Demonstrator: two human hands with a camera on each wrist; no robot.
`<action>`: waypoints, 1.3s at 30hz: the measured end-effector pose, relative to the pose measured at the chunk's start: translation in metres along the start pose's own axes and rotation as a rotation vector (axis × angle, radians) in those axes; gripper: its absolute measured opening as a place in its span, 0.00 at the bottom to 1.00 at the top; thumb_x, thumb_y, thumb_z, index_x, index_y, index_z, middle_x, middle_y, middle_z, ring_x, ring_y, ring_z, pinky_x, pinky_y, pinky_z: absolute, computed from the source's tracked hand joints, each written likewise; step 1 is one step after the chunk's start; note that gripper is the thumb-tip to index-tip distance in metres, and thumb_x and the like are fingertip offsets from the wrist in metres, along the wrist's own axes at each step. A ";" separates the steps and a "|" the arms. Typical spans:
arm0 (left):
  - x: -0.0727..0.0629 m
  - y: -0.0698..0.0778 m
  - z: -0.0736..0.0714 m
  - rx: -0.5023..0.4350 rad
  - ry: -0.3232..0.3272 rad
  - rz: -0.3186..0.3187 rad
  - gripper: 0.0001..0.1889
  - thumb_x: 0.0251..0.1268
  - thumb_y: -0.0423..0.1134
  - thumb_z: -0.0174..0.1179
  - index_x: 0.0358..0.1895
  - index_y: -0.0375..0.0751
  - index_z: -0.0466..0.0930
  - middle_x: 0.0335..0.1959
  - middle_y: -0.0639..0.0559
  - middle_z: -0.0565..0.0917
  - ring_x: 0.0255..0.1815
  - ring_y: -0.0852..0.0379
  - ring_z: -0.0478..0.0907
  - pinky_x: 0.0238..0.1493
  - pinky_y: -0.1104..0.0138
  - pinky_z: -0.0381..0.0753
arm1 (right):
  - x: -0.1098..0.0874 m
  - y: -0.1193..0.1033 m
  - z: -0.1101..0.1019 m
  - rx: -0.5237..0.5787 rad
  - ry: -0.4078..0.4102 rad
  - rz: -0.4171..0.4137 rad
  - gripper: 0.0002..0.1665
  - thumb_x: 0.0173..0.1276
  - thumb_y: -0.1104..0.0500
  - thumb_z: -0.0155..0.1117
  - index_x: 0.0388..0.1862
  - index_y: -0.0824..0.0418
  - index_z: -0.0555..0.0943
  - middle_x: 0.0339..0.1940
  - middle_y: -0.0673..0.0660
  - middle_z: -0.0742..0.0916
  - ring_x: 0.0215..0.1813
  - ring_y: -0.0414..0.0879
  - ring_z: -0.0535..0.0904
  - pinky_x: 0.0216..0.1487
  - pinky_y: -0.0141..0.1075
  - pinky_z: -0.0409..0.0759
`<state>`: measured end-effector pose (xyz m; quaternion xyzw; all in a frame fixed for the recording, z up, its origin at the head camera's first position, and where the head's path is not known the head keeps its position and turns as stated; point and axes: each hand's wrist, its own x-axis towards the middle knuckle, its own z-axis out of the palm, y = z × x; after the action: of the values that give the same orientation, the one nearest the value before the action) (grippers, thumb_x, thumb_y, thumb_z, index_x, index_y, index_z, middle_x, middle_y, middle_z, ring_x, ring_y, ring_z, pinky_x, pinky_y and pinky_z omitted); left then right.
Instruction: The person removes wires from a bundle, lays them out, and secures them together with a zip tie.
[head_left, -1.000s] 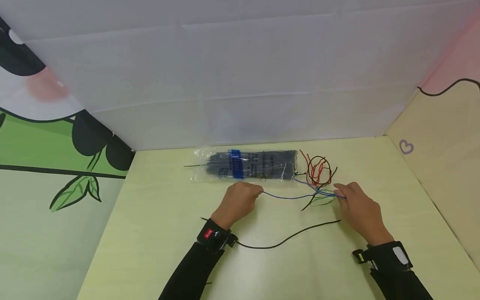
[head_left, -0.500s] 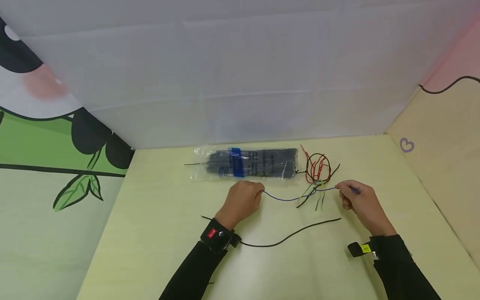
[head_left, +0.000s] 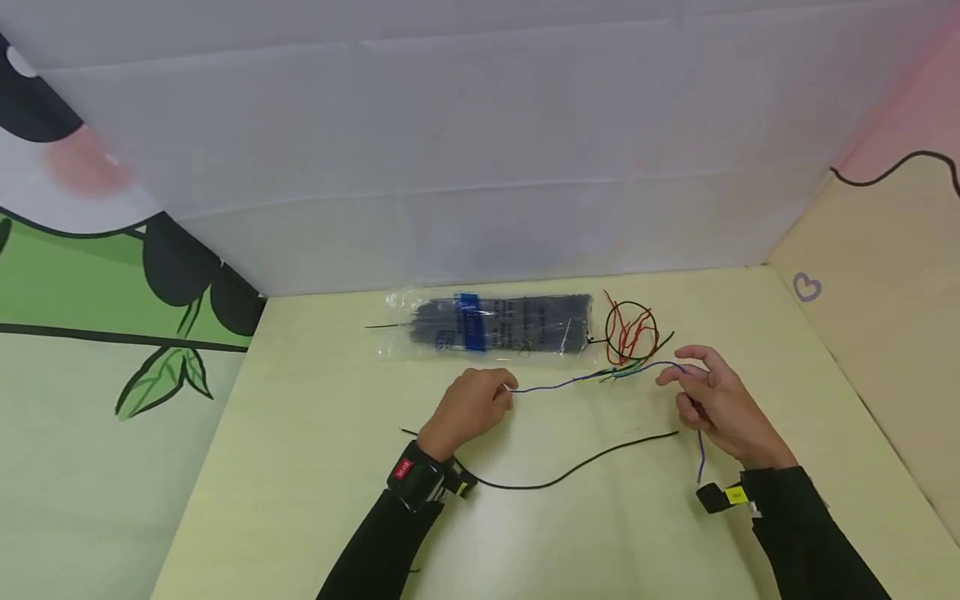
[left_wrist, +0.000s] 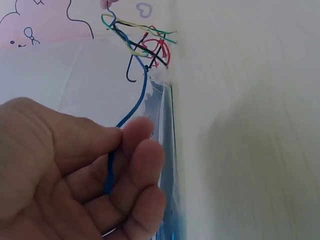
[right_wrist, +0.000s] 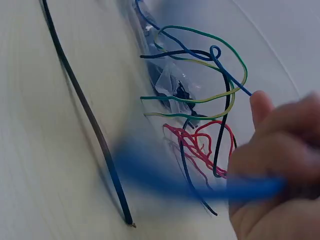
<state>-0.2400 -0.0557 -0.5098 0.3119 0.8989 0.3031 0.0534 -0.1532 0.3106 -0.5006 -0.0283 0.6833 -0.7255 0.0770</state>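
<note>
In the head view a thin blue wire (head_left: 555, 386) spans between both hands, raised off the table. My left hand (head_left: 468, 410) pinches its left end between thumb and index finger; the end lies in the palm in the left wrist view. My right hand (head_left: 722, 408) holds the other part, with a tail hanging below the palm. Between the hands, green-and-yellow wires (right_wrist: 220, 40) and a black wire (right_wrist: 223, 125) cross the blue one, which makes a small loop there in the right wrist view. Red wires (head_left: 628, 337) and a dark ring of wire lie just behind.
A clear bag of dark grey strips (head_left: 517, 323) with a blue label lies near the back wall. A single black wire (head_left: 540, 487) curves across the table in front of the hands. Printed walls (head_left: 885, 275) enclose the left and right sides.
My right hand has drawn the blue wire toward itself, fingers now spread more and a tail hanging below. The green and black wires rose with it. The left hand dipped slightly, still pinching.
</note>
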 end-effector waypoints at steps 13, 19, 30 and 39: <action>0.000 -0.010 -0.004 0.128 -0.085 0.025 0.13 0.66 0.28 0.54 0.41 0.43 0.89 0.40 0.51 0.90 0.43 0.53 0.86 0.44 0.61 0.83 | -0.004 0.009 0.000 -0.833 0.059 -0.081 0.10 0.74 0.64 0.55 0.47 0.56 0.83 0.37 0.53 0.88 0.34 0.41 0.78 0.35 0.31 0.75; -0.002 -0.010 -0.007 0.268 0.115 0.091 0.14 0.61 0.22 0.56 0.35 0.43 0.88 0.32 0.51 0.87 0.35 0.54 0.84 0.34 0.63 0.82 | -0.001 0.022 0.003 -1.270 0.099 -0.197 0.16 0.66 0.68 0.60 0.40 0.48 0.87 0.35 0.45 0.90 0.40 0.43 0.85 0.34 0.38 0.78; -0.007 -0.005 0.004 0.324 -0.140 -0.019 0.10 0.68 0.31 0.53 0.31 0.43 0.84 0.28 0.50 0.81 0.32 0.53 0.79 0.27 0.62 0.76 | 0.011 0.030 0.011 -1.264 0.109 -0.253 0.15 0.63 0.72 0.60 0.41 0.55 0.86 0.36 0.49 0.89 0.42 0.47 0.86 0.43 0.47 0.82; -0.007 -0.006 0.006 0.195 -0.116 -0.016 0.08 0.67 0.29 0.55 0.38 0.39 0.85 0.35 0.49 0.85 0.40 0.52 0.81 0.42 0.62 0.81 | 0.015 0.031 0.012 -1.290 0.144 -0.419 0.14 0.60 0.71 0.58 0.36 0.57 0.87 0.35 0.51 0.90 0.42 0.50 0.86 0.41 0.50 0.81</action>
<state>-0.2358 -0.0606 -0.5182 0.3256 0.9219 0.1954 0.0773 -0.1643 0.2951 -0.5319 -0.1517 0.9626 -0.1729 -0.1430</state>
